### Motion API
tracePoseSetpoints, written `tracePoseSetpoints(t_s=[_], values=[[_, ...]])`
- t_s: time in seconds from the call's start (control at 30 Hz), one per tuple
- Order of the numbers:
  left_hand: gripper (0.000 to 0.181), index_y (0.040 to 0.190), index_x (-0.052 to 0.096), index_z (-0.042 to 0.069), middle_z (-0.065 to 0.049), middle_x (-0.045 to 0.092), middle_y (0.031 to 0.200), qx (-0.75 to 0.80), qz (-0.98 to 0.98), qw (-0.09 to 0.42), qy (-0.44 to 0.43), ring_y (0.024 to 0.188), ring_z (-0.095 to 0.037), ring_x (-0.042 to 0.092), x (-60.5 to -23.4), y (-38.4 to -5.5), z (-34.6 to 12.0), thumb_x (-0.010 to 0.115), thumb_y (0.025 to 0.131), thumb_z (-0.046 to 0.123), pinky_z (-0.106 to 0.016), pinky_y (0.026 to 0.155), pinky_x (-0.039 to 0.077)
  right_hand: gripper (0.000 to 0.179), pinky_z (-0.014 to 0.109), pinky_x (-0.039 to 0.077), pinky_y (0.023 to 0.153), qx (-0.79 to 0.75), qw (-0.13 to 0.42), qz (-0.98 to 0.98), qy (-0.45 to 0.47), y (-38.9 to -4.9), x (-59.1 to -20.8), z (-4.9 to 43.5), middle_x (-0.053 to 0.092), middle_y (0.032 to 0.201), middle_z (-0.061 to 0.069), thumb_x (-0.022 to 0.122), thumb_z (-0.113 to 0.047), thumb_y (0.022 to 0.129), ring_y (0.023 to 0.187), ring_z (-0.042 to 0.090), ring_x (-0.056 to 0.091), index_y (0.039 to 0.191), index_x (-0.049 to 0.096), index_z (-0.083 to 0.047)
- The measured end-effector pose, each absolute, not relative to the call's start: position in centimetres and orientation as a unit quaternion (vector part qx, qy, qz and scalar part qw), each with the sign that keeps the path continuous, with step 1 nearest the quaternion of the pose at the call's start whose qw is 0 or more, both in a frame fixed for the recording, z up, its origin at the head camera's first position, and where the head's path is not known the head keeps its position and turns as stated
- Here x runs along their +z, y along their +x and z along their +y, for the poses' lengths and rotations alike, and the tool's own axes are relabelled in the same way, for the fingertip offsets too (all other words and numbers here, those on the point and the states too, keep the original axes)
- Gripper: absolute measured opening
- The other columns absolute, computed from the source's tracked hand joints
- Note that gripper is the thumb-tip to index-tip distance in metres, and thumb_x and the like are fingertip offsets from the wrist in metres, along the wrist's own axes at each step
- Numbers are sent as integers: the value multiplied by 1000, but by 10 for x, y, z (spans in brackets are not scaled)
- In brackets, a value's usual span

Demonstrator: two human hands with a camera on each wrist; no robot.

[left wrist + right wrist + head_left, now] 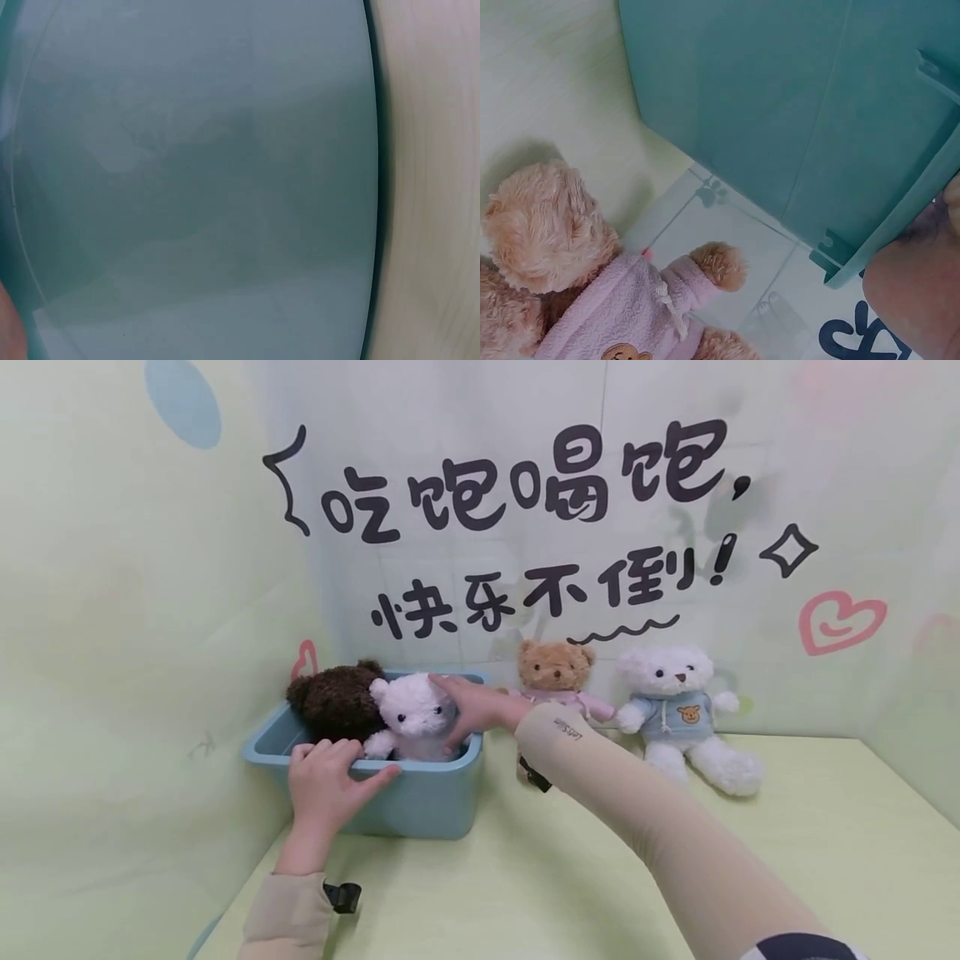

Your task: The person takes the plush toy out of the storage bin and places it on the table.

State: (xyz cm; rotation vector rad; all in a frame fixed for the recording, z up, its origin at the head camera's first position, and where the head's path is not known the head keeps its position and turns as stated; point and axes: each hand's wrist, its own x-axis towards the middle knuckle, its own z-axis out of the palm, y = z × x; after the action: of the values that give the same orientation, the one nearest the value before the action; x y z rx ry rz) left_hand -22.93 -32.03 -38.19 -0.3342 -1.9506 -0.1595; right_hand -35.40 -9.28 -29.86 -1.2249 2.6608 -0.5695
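Note:
A blue plastic bin [420, 802] stands at the left of the table, its wall also filling much of the left wrist view. My left hand [322, 789] grips its front rim, fingers hooked over the edge and thumb along the outside. Inside the bin, my right hand [480, 706] holds a small white teddy bear [408, 717] by its head and side, the bear facing me. The bear's lower body is hidden behind the rim. Beside it, to the left, lies a dark brown plush toy [337, 700], its face not visible.
A tan teddy bear [553, 667] in a pink hoodie sits right of the bin, partly behind my right forearm. Farther right sits a white teddy bear [663, 672] in a blue hoodie. A printed curtain [480, 435] hangs behind the table [570, 893].

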Motion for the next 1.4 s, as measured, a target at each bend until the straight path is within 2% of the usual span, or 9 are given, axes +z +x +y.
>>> tracePoseSetpoints(t_s=[0.23,0.43,0.53,0.63,0.8,1.0,1.13,1.3,1.4], values=[[72,60,38,14,0,35,52,-59,-825,544,-144,47,-21,35,-379,-229,-320,41,79,84,-44,60,29,101,38,29,109,-160,90,885,-427,-360,-284,-97,28,153,15,84,-27,76,138,28,32,154,22,-15],[72,60,37,14,0,34,52,-62,-829,540,-136,48,-22,35,-379,-227,-322,40,79,84,-44,61,30,65,36,24,111,-139,144,886,-417,-361,-250,-110,36,151,13,58,-38,96,139,25,32,149,35,-7],[72,60,37,14,1,34,52,-60,-824,546,-136,48,-21,35,-381,-227,-324,40,80,84,-44,61,29,60,37,22,113,-149,145,887,-411,-361,-244,-117,36,152,11,45,-42,101,141,26,29,148,36,-6],[72,61,37,14,1,34,52,-57,-825,546,-134,48,-21,35,-383,-227,-324,39,80,83,-44,61,29,62,36,20,113,-161,142,888,-407,-362,-247,-124,34,153,11,40,-44,102,142,26,27,149,34,-4],[71,61,37,14,1,34,53,-59,-826,543,-137,48,-21,36,-383,-227,-323,41,80,83,-43,61,29,72,35,19,113,-175,152,889,-395,-361,-253,-132,27,156,15,49,-43,99,143,27,24,152,24,-1],[72,61,39,13,0,36,52,-61,-826,544,-137,49,-23,38,-380,-228,-322,42,80,82,-44,62,30,91,35,20,113,-165,125,894,-398,-359,-252,-135,25,156,15,69,-40,87,143,27,24,153,19,-2],[73,60,40,13,-1,37,52,-63,-825,544,-135,49,-23,38,-379,-229,-322,41,80,83,-45,62,30,91,35,27,110,-126,101,900,-405,-356,-250,-135,33,152,15,74,-43,83,138,25,32,151,28,-4],[75,61,42,12,-2,39,53,-63,-828,541,-132,50,-24,39,-380,-228,-322,39,80,84,-45,63,31,81,34,39,98,-101,80,908,-399,-352,-254,-135,43,136,12,80,-43,77,117,21,44,142,44,-11],[75,61,42,12,-2,39,53,-62,-831,537,-130,50,-24,40,-380,-228,-321,39,80,84,-45,64,31,81,32,41,93,-129,86,903,-401,-351,-259,-135,46,130,11,85,-36,74,110,20,47,137,42,-9]])
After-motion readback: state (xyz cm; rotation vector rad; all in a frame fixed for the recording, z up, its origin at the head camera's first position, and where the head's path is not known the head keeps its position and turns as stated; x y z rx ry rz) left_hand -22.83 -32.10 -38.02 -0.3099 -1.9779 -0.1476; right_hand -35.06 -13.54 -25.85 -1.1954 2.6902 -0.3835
